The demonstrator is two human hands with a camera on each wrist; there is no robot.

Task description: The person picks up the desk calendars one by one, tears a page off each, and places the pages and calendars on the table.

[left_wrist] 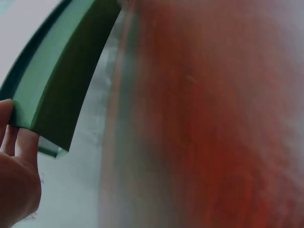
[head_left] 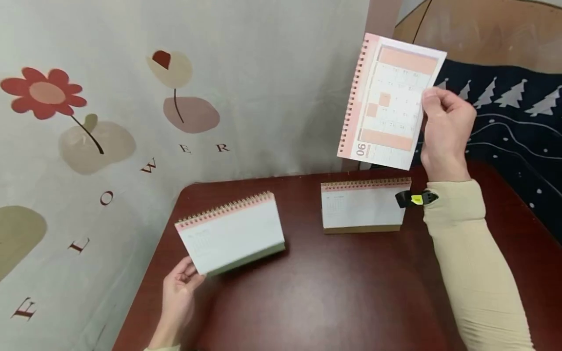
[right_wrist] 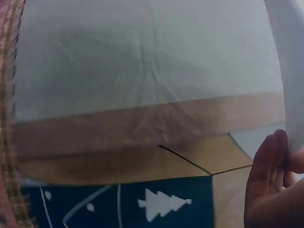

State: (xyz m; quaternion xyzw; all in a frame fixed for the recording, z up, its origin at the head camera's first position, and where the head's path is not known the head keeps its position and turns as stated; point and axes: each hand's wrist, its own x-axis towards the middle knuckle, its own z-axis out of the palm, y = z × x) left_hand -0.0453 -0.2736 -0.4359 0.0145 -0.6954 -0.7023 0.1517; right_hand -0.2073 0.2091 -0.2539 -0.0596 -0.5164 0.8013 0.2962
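My left hand (head_left: 177,292) pinches the lower left corner of a spiral-bound desk calendar (head_left: 232,239) with a mostly white page, tilted over the table. In the left wrist view, its green base (left_wrist: 61,71) lies between thumb and fingers. Up at the right, my right hand (head_left: 448,131) grips the edge of another desk calendar (head_left: 391,102), turned sideways, with a pink-and-white page marked 06. The right wrist view shows its spiral binding (right_wrist: 7,95) at left and a white sheet (right_wrist: 289,71) by the fingers. A third desk calendar (head_left: 362,207) stands on the table near the right forearm.
The dark red-brown table (head_left: 307,287) reaches back to a pale wall hanging (head_left: 272,97) with flowers and letters. A dark blue hanging with white trees (head_left: 511,95) is at the right. A black strap with a yellow tag (head_left: 416,199) sits at the right wrist.
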